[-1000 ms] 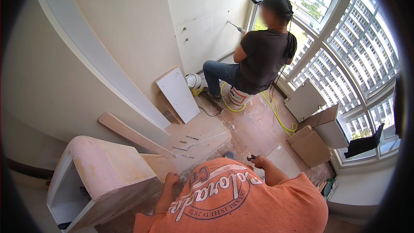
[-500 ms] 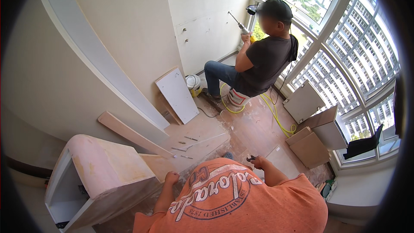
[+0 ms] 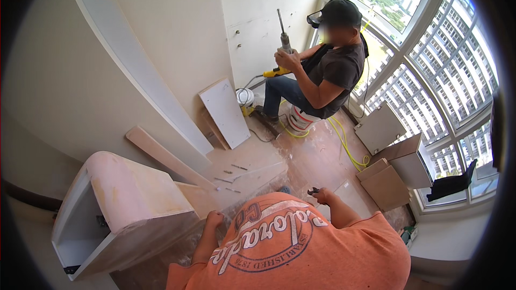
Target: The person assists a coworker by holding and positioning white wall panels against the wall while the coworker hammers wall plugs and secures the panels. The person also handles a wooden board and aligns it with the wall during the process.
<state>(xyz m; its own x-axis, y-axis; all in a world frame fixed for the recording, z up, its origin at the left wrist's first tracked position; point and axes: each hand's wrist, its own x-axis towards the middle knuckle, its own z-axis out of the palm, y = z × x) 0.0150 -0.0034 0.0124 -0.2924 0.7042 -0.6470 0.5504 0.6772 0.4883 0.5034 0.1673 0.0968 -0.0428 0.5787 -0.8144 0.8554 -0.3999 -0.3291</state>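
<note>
My left hand is closed beside the curved cabinet; whatever its curled fingers hold, if anything, is hidden. Out in front on the right, my right hand grips a dark open-jawed hand tool, too small to tell whether wrench or pliers. Several thin drill bits lie on the pinkish floor panel ahead of my left hand. Farther off, a seated co-worker in a dark shirt and cap holds a yellow and grey power drill, its long bit pointing up.
A narrow board leans along the left wall, and a white panel stands near a paint bucket. A yellow cord snakes over the floor. Brown boards and a box-like cabinet stand by the windows.
The co-worker has drawn the drill back from the wall and turned its bit upward, with both hands on it. My hands stay in nearly the same places; the view has shifted slightly.
</note>
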